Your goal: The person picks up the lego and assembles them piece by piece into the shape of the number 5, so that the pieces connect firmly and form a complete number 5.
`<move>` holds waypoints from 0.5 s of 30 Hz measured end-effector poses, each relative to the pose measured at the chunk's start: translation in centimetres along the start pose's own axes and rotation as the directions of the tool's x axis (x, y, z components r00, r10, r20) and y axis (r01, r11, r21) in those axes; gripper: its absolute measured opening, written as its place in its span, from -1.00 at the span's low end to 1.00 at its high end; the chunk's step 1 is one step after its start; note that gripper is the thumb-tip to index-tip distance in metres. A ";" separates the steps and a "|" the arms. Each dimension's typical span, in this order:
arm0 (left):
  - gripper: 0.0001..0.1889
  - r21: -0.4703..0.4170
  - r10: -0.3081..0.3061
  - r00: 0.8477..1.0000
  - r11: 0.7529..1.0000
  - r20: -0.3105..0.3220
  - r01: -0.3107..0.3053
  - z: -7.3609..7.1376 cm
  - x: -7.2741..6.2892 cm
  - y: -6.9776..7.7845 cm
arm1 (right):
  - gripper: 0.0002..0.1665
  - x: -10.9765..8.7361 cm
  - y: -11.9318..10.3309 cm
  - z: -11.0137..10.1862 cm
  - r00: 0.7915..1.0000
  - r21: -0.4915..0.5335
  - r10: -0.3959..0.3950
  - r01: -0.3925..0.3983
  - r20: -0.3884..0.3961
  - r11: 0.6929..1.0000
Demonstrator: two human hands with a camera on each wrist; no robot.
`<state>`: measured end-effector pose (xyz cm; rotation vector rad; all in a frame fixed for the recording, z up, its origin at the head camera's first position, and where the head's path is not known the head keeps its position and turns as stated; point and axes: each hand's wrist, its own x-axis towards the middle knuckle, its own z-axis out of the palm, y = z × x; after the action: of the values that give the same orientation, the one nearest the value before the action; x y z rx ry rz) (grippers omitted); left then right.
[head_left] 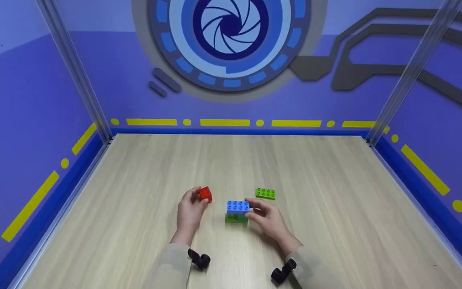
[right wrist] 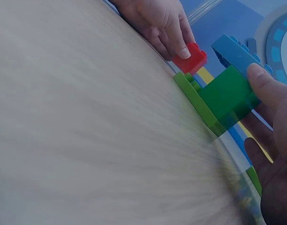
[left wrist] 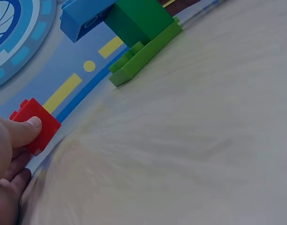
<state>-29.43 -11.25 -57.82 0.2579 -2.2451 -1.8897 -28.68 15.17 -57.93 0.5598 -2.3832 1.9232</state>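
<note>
My left hand pinches a small red toy brick between thumb and fingers, left of a small stack. The thumb lies over the brick's near side in the left wrist view. At the stack, my right hand grips the right end of a blue studded brick, its thumb on the near side. Beneath the blue brick sits a dark green block, on a light green base plate with bare studs at one end. The blue brick overhangs the block on the left. The fingertips behind the blue brick are partly hidden.
A loose light green studded plate lies on the wooden table, just beyond my right hand. Blue printed walls enclose the table at the back and both sides. Black wrist mounts sit on both sleeves.
</note>
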 end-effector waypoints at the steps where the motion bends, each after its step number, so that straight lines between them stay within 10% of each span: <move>1: -0.45 -0.025 0.000 1.000 1.000 0.004 0.000 0.0 -0.1 0.0 | -0.48 0.0 0.0 0.0 1.000 0.006 -0.003 0.003 0.001 1.000; 15: -0.49 -0.165 0.047 0.999 0.985 0.001 -0.046 -0.3 -1.5 0.2 | -0.41 0.0 0.2 0.0 1.000 0.024 0.012 -0.012 0.007 1.000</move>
<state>-27.93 -11.09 -57.62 0.1747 -2.0633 -2.0384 -28.76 15.23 -58.07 0.5556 -2.3759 1.9611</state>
